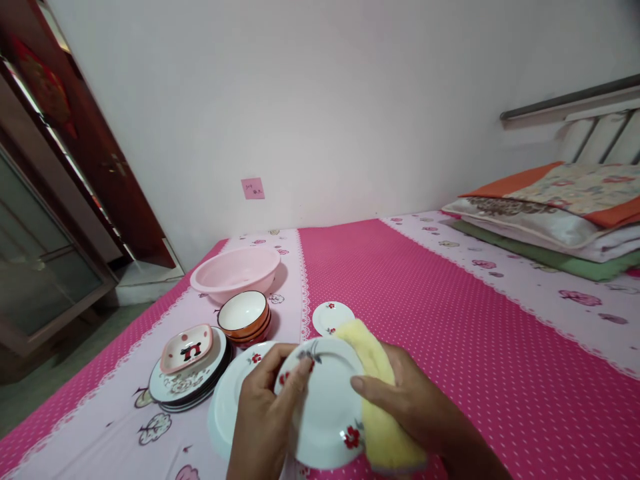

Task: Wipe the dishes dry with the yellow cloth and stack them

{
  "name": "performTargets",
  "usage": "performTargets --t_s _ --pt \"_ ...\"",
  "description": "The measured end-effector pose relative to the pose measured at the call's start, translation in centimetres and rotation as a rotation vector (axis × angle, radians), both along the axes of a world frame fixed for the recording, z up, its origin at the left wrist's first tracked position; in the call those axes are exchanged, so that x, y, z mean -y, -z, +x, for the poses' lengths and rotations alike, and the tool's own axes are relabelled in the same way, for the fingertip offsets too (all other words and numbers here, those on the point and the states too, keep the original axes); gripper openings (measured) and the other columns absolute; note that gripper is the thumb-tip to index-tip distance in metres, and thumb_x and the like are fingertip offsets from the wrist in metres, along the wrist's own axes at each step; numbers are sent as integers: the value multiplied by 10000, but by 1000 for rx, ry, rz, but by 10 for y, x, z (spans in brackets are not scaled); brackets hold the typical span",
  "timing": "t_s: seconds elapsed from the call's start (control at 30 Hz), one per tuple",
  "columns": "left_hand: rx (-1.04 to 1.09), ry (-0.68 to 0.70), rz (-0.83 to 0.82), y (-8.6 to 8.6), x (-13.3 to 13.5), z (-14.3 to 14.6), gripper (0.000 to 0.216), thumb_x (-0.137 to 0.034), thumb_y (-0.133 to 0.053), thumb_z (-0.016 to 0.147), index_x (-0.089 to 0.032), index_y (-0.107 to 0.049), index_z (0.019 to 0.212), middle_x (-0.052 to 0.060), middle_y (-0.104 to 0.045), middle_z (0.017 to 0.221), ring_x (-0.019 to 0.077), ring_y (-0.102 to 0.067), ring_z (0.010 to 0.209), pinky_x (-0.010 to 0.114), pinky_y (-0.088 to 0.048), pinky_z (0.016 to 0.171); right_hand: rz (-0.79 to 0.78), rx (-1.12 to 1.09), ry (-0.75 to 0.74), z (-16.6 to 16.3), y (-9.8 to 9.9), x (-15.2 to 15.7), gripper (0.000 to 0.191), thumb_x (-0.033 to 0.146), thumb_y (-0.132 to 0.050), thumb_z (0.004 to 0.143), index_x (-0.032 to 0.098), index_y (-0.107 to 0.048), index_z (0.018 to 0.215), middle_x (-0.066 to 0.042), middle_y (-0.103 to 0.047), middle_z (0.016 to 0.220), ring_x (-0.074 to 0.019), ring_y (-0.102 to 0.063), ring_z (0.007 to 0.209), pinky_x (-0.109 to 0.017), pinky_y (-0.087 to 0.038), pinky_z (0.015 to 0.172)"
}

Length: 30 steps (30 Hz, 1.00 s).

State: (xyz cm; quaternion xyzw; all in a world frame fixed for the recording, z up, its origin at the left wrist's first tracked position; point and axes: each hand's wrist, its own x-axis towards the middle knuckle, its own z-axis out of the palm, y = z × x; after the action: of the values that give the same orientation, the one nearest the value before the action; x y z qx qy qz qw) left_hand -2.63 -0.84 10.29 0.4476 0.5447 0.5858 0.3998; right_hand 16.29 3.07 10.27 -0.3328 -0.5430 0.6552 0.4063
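Note:
My left hand (263, 417) grips the left rim of a white plate with red flowers (325, 407), held up over the bed. My right hand (407, 400) holds a yellow cloth (377, 400) against the plate's right side, fingers curled over the cloth and thumb on the plate's face. Under the held plate lies a larger white plate (230, 400) on the sheet.
On the pink bedsheet (450, 300) sit a pink basin (235, 272), stacked orange bowls (245, 317), a small white saucer (331, 315), and a stack of plates (193, 383) topped by a small square dish (187, 348). Folded bedding (560, 213) lies far right; a door (95, 153) is at left.

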Motion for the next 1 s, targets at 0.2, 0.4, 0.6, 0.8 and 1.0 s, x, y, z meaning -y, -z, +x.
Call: performTargets --t_s 0.2,0.4,0.6,0.8,1.0 --pt "-7 99 -6 -11 9 5 383 -522 -740 821 -174 -736 980 13 -696 725 161 -618 619 220 -487 532 9 20 -18 5 -10 2 455 306 -755 743 166 -686 1171 -57 -776 926 -257 -730 841 -350 -574 752" --pt "444 -464 -45 -8 -5 24 598 -464 -782 791 -209 -617 1307 62 -777 930 205 -723 696 252 -552 573 -59 -81 99 -34 9 3 589 486 -791 758 151 -624 1213 -120 -774 1057 -309 -740 960 -382 -601 775" --pt "581 -589 -7 -3 -9 36 574 -459 -716 865 -283 -566 1390 86 -775 1085 237 -754 832 301 -604 659 -89 -65 93 -39 12 8 610 467 -778 778 147 -592 1264 -125 -772 1093 -319 -739 1002 -392 -607 797" --pt "289 -79 -9 -3 -3 20 534 -525 -801 764 -171 -715 1156 71 -773 872 237 -727 779 279 -579 660 -2 111 68 20 -6 3 561 423 -764 761 160 -642 1242 -83 -785 1020 -299 -740 921 -371 -594 748" --pt "194 -82 32 -7 0 28 446 -544 -757 794 -155 -755 1011 90 -774 873 277 -709 874 294 -563 700 11 96 87 26 -6 0 561 410 -787 750 162 -642 1231 -85 -780 1016 -296 -737 919 -359 -584 737"
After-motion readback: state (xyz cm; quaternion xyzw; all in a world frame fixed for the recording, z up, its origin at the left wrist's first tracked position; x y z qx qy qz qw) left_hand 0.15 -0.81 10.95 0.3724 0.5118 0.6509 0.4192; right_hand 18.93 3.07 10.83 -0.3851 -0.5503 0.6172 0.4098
